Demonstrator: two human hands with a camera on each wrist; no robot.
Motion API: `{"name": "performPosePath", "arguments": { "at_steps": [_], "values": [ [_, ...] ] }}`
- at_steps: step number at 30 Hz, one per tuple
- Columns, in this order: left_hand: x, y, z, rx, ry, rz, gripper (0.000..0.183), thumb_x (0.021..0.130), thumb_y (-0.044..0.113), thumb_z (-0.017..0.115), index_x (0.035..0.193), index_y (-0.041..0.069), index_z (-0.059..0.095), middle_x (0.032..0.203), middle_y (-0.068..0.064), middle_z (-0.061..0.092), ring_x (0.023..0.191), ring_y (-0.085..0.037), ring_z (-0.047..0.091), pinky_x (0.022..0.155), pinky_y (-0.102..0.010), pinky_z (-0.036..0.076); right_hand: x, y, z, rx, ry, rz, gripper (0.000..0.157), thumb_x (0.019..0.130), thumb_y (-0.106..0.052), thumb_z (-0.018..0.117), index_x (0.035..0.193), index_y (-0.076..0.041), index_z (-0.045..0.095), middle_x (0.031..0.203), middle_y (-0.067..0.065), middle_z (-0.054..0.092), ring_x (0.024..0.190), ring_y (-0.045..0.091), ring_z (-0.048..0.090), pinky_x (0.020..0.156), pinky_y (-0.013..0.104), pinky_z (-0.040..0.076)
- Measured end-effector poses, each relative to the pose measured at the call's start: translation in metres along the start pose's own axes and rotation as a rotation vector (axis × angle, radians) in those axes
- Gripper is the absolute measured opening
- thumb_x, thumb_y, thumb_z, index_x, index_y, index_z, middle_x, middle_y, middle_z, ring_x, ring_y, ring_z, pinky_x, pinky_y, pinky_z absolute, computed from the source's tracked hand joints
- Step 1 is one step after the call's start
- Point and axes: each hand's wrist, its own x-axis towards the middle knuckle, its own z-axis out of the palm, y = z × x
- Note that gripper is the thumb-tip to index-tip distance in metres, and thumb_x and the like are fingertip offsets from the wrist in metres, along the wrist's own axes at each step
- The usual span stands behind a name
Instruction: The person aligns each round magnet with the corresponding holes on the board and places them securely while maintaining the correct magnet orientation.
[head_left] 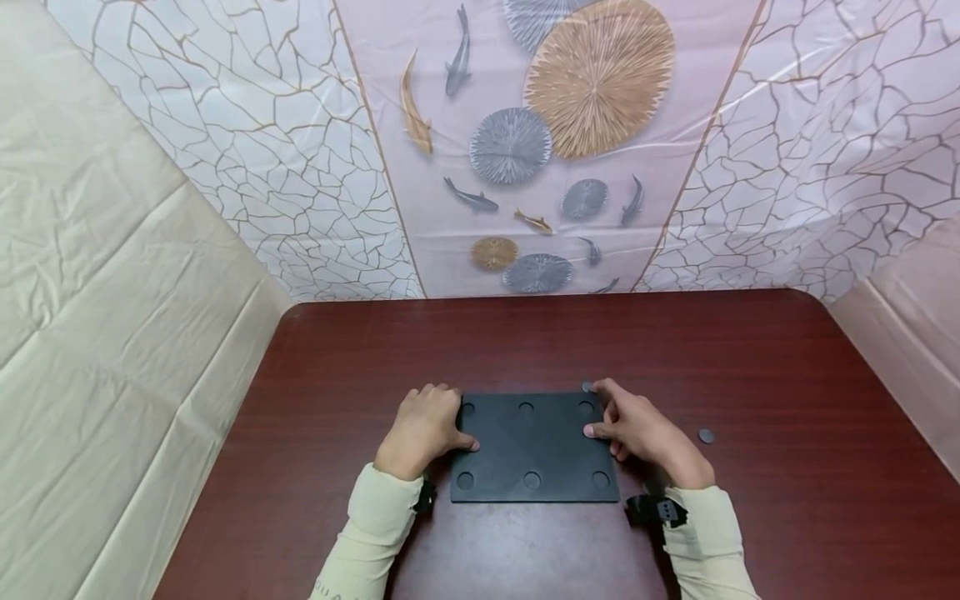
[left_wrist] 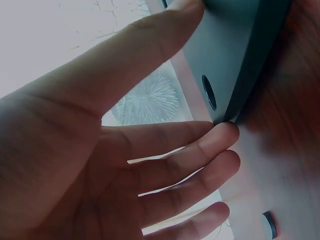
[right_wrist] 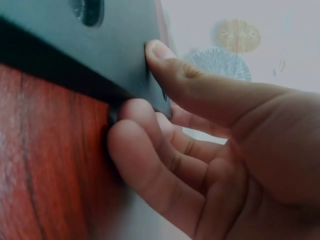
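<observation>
Red-brown table point(head_left: 750, 367); both hands, left point(head_left: 423, 429), right point(head_left: 637, 429), pinch black board point(head_left: 534, 450) edges.

red-brown table point(head_left: 750, 367): black board point(head_left: 534, 454), two small discs point(head_left: 706, 435) beside.

1. Your dark board point(head_left: 534, 447) lies flat at lower centre of the head view, with six round holes in two rows.
2. One small dark disc point(head_left: 587, 387) sits at its upper right corner.
</observation>
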Motion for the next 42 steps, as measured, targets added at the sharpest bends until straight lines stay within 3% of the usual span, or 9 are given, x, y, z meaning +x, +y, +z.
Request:
{"name": "performPosePath", "arguments": {
  "at_steps": [6, 13, 20, 29, 42],
  "values": [
    [-0.001, -0.009, -0.003, -0.051, -0.005, 0.005, 0.056, 0.078, 0.05, 0.094, 0.112, 0.01, 0.074, 0.1, -0.005, 0.069, 0.092, -0.026, 0.068, 0.082, -0.045, 0.057, 0.001, 0.001, 0.0, 0.023, 0.0, -0.025, 0.062, 0.098, -0.009, 0.076, 0.15, -0.001, 0.043, 0.083, 0.01, 0.056, 0.055, 0.021, 0.061, 0.054, 0.038, 0.057],
    [-0.002, -0.021, -0.008, -0.169, -0.006, 0.06, 0.062, 0.084, 0.039, 0.092, 0.134, 0.008, 0.07, 0.115, -0.005, 0.069, 0.101, -0.022, 0.066, 0.089, -0.043, 0.056, 0.002, 0.004, -0.002, 0.053, 0.006, -0.011, 0.063, 0.097, -0.01, 0.078, 0.149, -0.001, 0.043, 0.084, 0.01, 0.056, 0.055, 0.021, 0.061, 0.054, 0.038, 0.057],
    [-0.004, -0.033, -0.015, -0.299, 0.009, 0.082, 0.053, 0.089, 0.026, 0.088, 0.136, 0.012, 0.069, 0.12, -0.003, 0.069, 0.102, -0.019, 0.066, 0.086, -0.042, 0.057, 0.003, 0.007, -0.001, 0.075, 0.012, 0.024, 0.064, 0.096, -0.01, 0.079, 0.149, -0.003, 0.043, 0.086, 0.01, 0.056, 0.057, 0.02, 0.062, 0.056, 0.038, 0.058],
    [-0.001, -0.068, -0.016, -0.64, 0.051, 0.232, 0.044, 0.093, 0.004, 0.08, 0.136, 0.003, 0.067, 0.122, -0.016, 0.071, 0.105, -0.025, 0.069, 0.093, -0.046, 0.058, 0.005, 0.008, 0.0, 0.109, 0.013, 0.025, 0.065, 0.095, -0.011, 0.08, 0.149, -0.003, 0.044, 0.087, 0.011, 0.056, 0.058, 0.021, 0.063, 0.056, 0.039, 0.058],
    [-0.005, -0.107, -0.01, -0.624, 0.03, 0.156, 0.042, 0.095, -0.001, 0.076, 0.136, 0.008, 0.071, 0.13, -0.009, 0.072, 0.102, -0.019, 0.07, 0.092, -0.039, 0.058, 0.007, 0.013, -0.001, 0.122, -0.001, 0.005, 0.067, 0.095, -0.014, 0.081, 0.149, -0.002, 0.043, 0.086, 0.011, 0.056, 0.059, 0.023, 0.064, 0.056, 0.039, 0.058]
  ]
}}
